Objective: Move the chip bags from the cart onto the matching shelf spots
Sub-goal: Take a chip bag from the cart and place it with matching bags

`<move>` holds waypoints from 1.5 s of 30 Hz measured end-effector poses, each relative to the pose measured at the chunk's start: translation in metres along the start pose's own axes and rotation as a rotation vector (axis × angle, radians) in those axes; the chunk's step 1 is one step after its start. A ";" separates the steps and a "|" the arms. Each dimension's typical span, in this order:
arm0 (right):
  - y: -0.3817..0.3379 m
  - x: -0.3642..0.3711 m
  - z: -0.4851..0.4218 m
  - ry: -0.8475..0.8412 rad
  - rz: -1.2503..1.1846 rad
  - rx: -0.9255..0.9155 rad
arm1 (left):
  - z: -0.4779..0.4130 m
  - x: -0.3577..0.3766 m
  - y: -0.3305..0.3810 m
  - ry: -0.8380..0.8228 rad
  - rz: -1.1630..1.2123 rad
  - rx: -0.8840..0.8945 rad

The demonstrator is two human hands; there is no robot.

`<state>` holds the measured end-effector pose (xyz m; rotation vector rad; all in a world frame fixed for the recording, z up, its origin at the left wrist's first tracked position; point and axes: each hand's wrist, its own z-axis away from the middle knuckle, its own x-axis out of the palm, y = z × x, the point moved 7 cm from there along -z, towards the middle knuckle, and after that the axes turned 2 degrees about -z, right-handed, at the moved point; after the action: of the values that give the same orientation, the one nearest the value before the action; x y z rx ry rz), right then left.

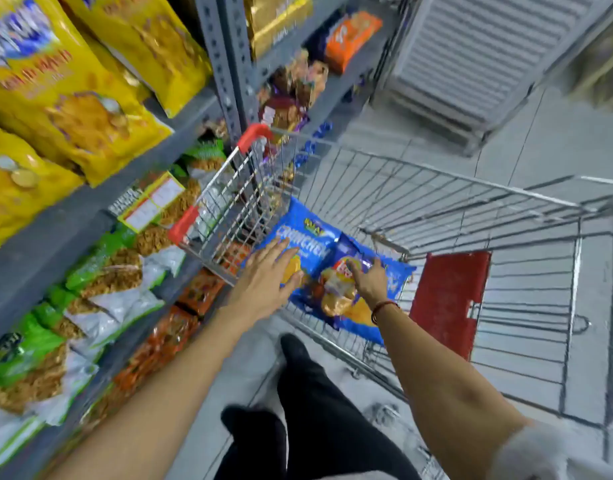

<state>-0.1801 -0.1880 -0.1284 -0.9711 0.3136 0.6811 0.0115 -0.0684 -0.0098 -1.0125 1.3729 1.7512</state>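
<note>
Cart (436,188) of wire mesh sits in the aisle beside the shelf (66,216), red corner guards on its near-left rim, red flap (448,303) on the child seat panel. Two chip bags lie in the basket, both flat: a blue Crunchex bag (308,237) underneath, and a darker blue Lay's bag (339,289) on top of it, partly overlapping its right half (frame is motion-blurred, so small print is unreadable).

Left hand (267,271) reaches into the basket, fingers spread and extended, palm down over the left part of the blue Crunchex bag; it looks to be touching or just above the bag, hard to say which. Nothing is pinched in it. Right hand (370,278) also reaches in, fingers loosely apart, index finger pointing down at the Lay's bag near the logo; contact unclear, no closed grasp visible. A red thread band (384,308) circles the right wrist.

Shelf to the left is grey metal with slotted uprights. Upper level holds large yellow chip bags (73,109). Level below holds green-and-white snack bags (100,282), and the lowest visible level has orange packets (166,341). Further along are gold and orange packs (350,36).

Person's dark trouser legs and shoes (298,348) stand on the grey tiled floor (557,133) next to the cart. A white slatted panel (481,57) leans at the aisle's far end.
</note>
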 end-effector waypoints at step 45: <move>-0.308 -0.052 0.144 -0.310 -0.718 -0.621 | 0.104 -0.273 0.006 0.691 0.023 -0.081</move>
<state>-0.0242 -0.2049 0.1777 -1.4325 -0.5419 0.2450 0.1155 0.0184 0.2491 -1.7578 1.7231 1.5370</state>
